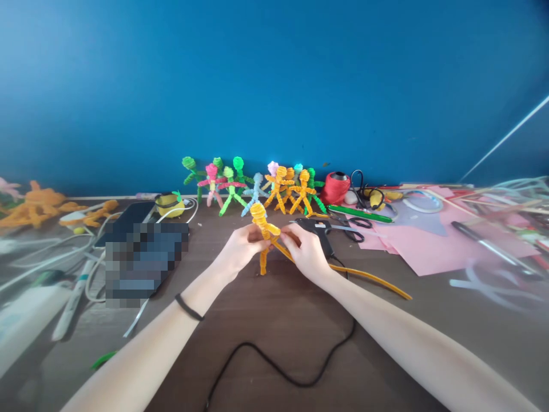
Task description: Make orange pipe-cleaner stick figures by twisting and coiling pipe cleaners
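Note:
An orange pipe cleaner figure (259, 215) is held upright above the table, with a coiled head, a short arm and one wrapped leg hanging down. My left hand (241, 249) is closed around its body from the left, and part of the body is hidden by the fingers. On the other side my right hand (307, 250) pinches the figure's long unwound orange pipe cleaner (373, 278), whose free end trails out to the right under my wrist. Behind my hands several finished pipe cleaner figures (234, 187) in green, pink, blue and orange stand against the blue wall.
A black glue gun (321, 230) lies just behind my right hand, its cord looping across the front table. Scissors (358, 228), a green pen (360, 214), a red spool (335, 187) and pink paper (422, 243) are to the right. Phones (128, 220) and cables lie left.

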Demonstrator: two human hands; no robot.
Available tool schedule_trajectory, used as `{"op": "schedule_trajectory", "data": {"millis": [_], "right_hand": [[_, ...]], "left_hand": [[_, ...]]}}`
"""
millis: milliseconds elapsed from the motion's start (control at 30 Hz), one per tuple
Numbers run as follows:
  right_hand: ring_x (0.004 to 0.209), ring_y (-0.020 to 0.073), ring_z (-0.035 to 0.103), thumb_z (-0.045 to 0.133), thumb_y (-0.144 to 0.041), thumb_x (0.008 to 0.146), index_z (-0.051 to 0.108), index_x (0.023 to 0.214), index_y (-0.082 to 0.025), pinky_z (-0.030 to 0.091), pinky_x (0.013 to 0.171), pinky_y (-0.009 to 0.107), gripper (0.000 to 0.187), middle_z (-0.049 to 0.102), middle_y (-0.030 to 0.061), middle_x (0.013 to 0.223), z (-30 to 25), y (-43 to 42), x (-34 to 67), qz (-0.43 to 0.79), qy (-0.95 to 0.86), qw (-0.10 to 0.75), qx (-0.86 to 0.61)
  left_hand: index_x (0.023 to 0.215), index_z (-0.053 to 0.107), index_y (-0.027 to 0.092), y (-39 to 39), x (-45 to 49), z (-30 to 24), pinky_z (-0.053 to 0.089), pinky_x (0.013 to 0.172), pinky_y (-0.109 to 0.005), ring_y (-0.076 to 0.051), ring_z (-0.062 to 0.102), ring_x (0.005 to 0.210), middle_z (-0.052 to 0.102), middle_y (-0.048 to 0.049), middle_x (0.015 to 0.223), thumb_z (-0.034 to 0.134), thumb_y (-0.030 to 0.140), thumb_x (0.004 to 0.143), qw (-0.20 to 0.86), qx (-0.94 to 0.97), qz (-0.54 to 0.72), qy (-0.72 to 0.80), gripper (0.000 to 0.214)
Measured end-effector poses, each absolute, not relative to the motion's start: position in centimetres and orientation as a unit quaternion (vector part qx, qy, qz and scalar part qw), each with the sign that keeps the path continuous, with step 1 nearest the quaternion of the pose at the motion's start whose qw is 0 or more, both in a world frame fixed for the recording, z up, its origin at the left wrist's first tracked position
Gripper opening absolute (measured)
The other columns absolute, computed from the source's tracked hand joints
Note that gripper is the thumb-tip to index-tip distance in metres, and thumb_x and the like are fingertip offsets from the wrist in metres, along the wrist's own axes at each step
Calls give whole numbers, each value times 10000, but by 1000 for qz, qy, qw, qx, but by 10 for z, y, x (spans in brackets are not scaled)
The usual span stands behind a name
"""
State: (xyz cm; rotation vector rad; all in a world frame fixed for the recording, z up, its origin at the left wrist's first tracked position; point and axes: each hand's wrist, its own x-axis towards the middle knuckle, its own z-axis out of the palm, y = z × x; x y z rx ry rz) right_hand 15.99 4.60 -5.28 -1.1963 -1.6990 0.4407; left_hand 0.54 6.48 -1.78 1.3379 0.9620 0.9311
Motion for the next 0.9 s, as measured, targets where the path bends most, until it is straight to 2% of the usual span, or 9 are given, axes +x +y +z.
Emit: {"op": "schedule_trajectory", "data": {"millis": [267,367,467,600,700,767,900], "right_hand": [[610,121,557,451,-311,826,606,763,-152,413,543,203,231,620,20,698,-52,49,164,236,-697,490,-468],[674,132,579,425,-271,842,624,784,-155,423,587,207,237,634,35,739,-54,48,163,183,-731,466,-464],[731,149,602,386,-233,858,636,843,-171,430,628,218,259,652,50,788,-55,46,159,108,-772,397,-485],[793,167,630,386,-248,863,569,1069,-212,442,653,231,277,667,55,951,-55,39,150,46,-805,277,-522],[730,186,645,387,-267,864,466,1199,-178,441,606,248,355,686,75,866,-53,34,145,26,-821,200,-533],[662,192,647,378,-266,867,444,1211,-157,426,564,251,367,690,71,776,-52,32,143,17,-829,178,-530],[597,178,637,359,-260,874,509,1109,-138,387,525,235,304,682,70,720,-51,30,143,-4,-835,186,-517]], "left_hand": [[756,662,136,65,2,-12,461,731,-282,-131,600,667,657,-20,722,687,126,604,680,511,376,368,154],[736,650,119,64,5,-10,466,726,-280,-133,604,670,649,-24,713,703,113,585,700,468,396,366,160],[724,639,117,63,6,-10,461,732,-272,-126,601,669,642,-19,697,709,104,571,694,444,425,374,169],[732,633,133,66,5,-15,446,742,-267,-116,584,676,641,-7,705,701,134,578,647,464,467,384,168],[738,635,139,68,4,-19,431,749,-269,-136,577,730,637,-6,722,693,152,572,584,495,495,412,177],[728,634,144,68,4,-19,429,733,-269,-145,571,735,630,-2,708,680,158,575,541,518,500,434,161],[680,615,153,68,4,-18,429,669,-262,-149,564,682,618,6,668,643,161,600,461,572,490,469,86]]}}
